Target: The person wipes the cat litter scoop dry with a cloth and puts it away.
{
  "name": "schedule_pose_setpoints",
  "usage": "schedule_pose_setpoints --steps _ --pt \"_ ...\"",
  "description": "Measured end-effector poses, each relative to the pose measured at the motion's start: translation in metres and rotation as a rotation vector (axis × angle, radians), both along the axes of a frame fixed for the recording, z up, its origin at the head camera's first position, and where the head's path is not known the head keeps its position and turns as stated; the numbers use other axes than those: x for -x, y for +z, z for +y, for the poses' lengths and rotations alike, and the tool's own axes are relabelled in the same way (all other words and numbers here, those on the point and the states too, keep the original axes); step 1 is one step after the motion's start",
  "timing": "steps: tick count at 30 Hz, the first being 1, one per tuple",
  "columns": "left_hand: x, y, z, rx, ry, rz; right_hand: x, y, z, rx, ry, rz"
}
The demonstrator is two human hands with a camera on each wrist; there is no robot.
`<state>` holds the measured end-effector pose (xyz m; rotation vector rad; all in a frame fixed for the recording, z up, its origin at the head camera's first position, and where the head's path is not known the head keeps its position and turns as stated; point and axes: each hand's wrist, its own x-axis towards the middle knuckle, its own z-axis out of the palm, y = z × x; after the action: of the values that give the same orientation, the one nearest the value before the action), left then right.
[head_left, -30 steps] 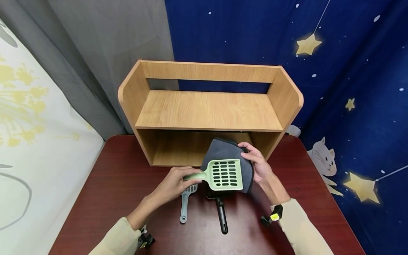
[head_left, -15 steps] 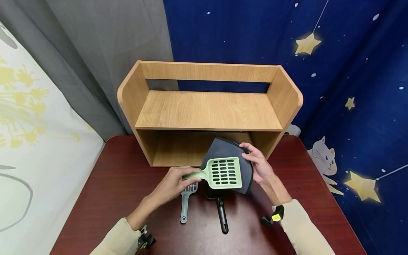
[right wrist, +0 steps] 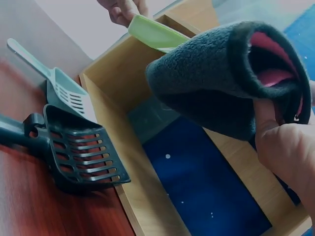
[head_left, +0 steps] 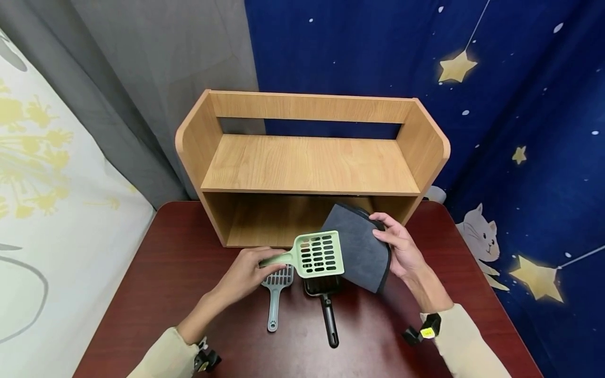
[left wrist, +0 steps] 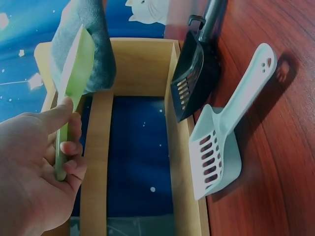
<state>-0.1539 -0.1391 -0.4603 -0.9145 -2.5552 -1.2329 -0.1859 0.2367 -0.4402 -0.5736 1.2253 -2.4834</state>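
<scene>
My left hand [head_left: 246,273] pinches the handle of a light green litter scoop [head_left: 317,255], its slotted head pointing right above the table. In my right hand [head_left: 399,244] is a folded dark grey cloth [head_left: 361,254], gripped by its right edge between thumb and fingers. The right wrist view shows the cloth [right wrist: 202,73] curled over, with dark edging and some pink inside. The scoop's head sits close to the cloth's left edge. Below, a grey-blue litter scoop [head_left: 274,302] and a black litter scoop [head_left: 329,320] lie on the table, handles toward me.
A two-level wooden shelf [head_left: 307,163] stands at the back of the dark red table [head_left: 179,294]. Behind it hang a grey curtain [head_left: 179,52] and a blue star-patterned curtain [head_left: 359,47]. A white patterned cloth [head_left: 56,236] hangs at the left.
My hands have moved apart: the green litter scoop has shifted left and the grey cloth right. More of the two scoops on the table shows now.
</scene>
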Motion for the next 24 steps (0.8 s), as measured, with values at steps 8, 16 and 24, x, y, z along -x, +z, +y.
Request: schedule_pose_setpoints --steps 8,16,24 --pt "-0.002 0.004 -0.009 0.04 0.025 0.024 -0.014 0.005 -0.002 -0.23 -0.208 0.046" --pt "-0.001 0.01 -0.013 0.044 0.102 -0.013 -0.03 0.015 -0.014 -0.351 -0.322 0.174" --pt "-0.002 0.011 -0.004 0.048 0.192 -0.001 -0.047 0.01 -0.043 -0.568 -0.543 0.39"
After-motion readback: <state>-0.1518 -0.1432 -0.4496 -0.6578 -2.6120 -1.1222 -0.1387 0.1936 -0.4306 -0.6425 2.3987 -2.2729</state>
